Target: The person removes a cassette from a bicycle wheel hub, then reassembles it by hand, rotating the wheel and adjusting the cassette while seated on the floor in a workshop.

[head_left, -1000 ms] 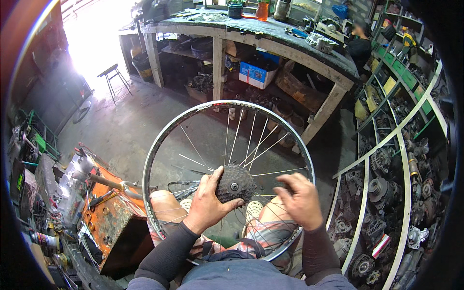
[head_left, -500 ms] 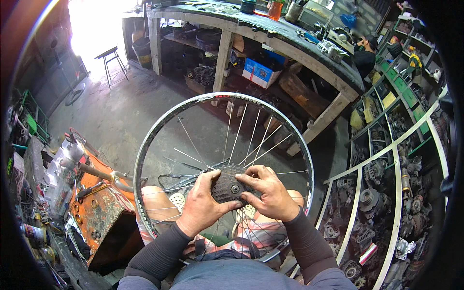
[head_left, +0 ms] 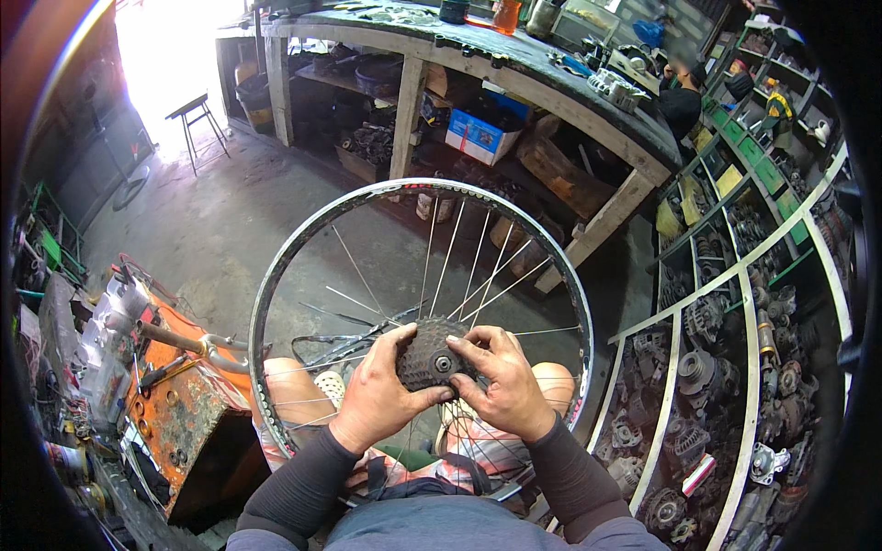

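Note:
A bicycle wheel [head_left: 588, 303] with a black rim and thin silver spokes rests across my lap, some spokes apparently absent on its left side. At its hub sits a dark, greasy sprocket cassette [head_left: 424, 345], with the round axle end [head_left: 444, 364] showing in its middle. My left hand [head_left: 378, 395] grips the cassette's left edge, thumb below and fingers above. From the right, the thumb and index finger of my right hand [head_left: 508, 376] close on the cassette beside the axle end. Whether a small part lies between those fingertips is hidden.
A long workbench [head_left: 303, 28] stands ahead, with a blue-and-white box [head_left: 481, 134] beneath. Racks of greasy machine parts [head_left: 703, 376] line the right. An orange metal box [head_left: 197, 404] with tools on top is at my left. A stool [head_left: 195, 115] stands near the doorway; another person [head_left: 682, 103] is far right.
The view has shifted slightly, so the surroundings sit a little further left. Both hands keep their hold on the cassette, with only slight finger movement.

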Tool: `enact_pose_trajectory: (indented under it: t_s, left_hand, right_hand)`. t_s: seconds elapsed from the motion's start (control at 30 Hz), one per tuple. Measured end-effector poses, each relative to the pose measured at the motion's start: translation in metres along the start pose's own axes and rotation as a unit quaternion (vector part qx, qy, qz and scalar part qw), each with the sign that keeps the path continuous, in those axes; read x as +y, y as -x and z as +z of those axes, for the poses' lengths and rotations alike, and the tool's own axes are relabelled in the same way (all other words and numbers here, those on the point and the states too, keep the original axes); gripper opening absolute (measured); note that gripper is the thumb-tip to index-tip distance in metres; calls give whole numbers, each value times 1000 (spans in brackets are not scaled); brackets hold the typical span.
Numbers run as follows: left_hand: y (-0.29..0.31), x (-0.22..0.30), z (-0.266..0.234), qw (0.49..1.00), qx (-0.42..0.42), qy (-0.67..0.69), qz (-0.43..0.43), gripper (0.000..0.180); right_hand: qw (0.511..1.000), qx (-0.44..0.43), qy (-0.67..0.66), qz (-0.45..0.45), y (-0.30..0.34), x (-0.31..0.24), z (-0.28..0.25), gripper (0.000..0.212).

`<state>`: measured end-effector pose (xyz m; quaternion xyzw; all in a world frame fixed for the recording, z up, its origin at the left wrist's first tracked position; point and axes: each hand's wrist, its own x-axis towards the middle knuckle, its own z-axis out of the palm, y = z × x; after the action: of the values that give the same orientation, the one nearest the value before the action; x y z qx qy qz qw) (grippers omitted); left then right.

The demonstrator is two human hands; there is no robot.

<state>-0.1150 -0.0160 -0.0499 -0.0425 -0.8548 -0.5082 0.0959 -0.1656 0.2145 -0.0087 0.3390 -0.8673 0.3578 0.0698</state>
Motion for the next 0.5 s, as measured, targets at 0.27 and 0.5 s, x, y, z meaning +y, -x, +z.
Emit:
enact_pose_trajectory:
  t_s: [0.27,0.5]
  left_hand:
    - [8,2,5,1000,21,-20,-7,109]
    - [6,-7,0,998,19,-23,50,104]
  right_hand:
    - [1000,-29,-9,-7,-5,6,-4,59]
    - [1000,-9,-17,14,1,4,9,57]
